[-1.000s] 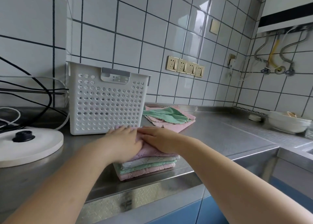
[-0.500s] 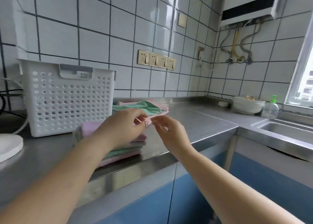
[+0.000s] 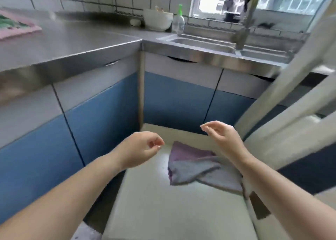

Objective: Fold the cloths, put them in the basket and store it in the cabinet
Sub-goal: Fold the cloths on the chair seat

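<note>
A pink cloth [image 3: 17, 26] with a green cloth [image 3: 9, 20] on it lies at the steel counter's [image 3: 72, 43] far left edge. Lower, the left hand [image 3: 140, 153] hangs loosely curled, holding nothing. A crumpled purple cloth [image 3: 192, 164] lies on the pale seat [image 3: 163, 203], between the hands. The right hand [image 3: 221, 135] hovers relaxed, empty, near the chair's back [image 3: 291, 87].

Hands left folded stack, now over purple cloth [image 3: 190, 164] on chair [image 3: 154, 212].
</note>
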A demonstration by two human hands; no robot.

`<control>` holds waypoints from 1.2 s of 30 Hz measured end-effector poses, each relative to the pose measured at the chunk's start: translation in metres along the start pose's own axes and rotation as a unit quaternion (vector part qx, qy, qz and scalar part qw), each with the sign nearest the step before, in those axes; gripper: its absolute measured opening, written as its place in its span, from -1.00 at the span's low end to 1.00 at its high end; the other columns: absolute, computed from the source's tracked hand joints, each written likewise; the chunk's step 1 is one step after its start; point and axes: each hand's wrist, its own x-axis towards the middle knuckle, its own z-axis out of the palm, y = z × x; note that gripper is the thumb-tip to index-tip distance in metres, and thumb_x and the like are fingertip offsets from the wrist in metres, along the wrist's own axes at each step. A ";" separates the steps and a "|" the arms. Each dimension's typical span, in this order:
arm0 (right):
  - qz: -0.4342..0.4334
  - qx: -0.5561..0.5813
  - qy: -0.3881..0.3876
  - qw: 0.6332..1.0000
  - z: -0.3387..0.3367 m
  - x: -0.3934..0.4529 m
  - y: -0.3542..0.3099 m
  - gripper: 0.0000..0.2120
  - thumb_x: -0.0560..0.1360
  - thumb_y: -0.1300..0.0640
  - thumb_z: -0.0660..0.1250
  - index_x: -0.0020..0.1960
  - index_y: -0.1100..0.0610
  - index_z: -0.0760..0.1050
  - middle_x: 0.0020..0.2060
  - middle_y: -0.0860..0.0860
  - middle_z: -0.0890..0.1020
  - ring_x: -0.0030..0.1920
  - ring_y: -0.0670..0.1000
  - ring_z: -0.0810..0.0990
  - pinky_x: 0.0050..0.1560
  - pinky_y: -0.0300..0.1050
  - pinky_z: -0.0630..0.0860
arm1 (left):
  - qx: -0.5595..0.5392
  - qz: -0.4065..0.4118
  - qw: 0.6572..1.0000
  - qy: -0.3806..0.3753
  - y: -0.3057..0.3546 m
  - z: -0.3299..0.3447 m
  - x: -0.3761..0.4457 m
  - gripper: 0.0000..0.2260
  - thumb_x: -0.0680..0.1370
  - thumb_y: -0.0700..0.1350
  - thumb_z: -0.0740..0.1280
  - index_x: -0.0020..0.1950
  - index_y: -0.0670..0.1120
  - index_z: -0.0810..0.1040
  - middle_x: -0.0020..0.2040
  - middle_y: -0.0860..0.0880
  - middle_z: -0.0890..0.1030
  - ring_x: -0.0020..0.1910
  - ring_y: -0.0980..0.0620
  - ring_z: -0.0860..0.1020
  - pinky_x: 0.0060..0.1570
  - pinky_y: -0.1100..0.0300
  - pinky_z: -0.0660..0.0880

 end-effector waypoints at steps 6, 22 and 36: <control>0.126 -0.113 -0.042 0.985 0.009 -0.043 0.103 -0.81 0.57 0.13 0.24 0.12 0.07 0.58 0.06 -0.03 0.62 0.03 -0.10 0.54 0.01 -0.32 0.39 | -0.025 -0.074 0.993 -0.085 -0.011 0.108 0.024 -0.84 0.53 -0.07 0.29 0.06 0.01 0.61 -0.01 0.10 0.62 0.01 0.14 0.56 0.06 0.25 0.45; 0.117 -0.315 -0.105 0.936 0.030 0.009 0.189 -0.67 0.55 0.17 0.17 0.28 0.02 0.46 0.14 0.05 0.52 0.09 0.11 0.52 0.01 -0.10 0.43 | 0.057 -0.173 0.981 -0.062 -0.041 0.175 0.092 -0.97 0.46 0.02 0.37 -0.17 0.13 0.54 -0.09 0.09 0.54 0.02 0.01 0.51 0.00 0.15 0.41; 0.022 -0.264 0.011 0.964 0.000 0.042 0.134 -0.90 0.58 0.11 0.13 -0.03 0.04 0.41 -0.25 -0.01 0.61 -0.23 0.06 0.57 -0.23 -0.05 0.52 | -0.049 -0.106 0.990 -0.075 -0.035 0.151 0.107 -0.94 0.51 -0.01 0.32 -0.16 0.06 0.50 -0.16 0.09 0.58 -0.12 0.03 0.53 -0.11 0.08 0.50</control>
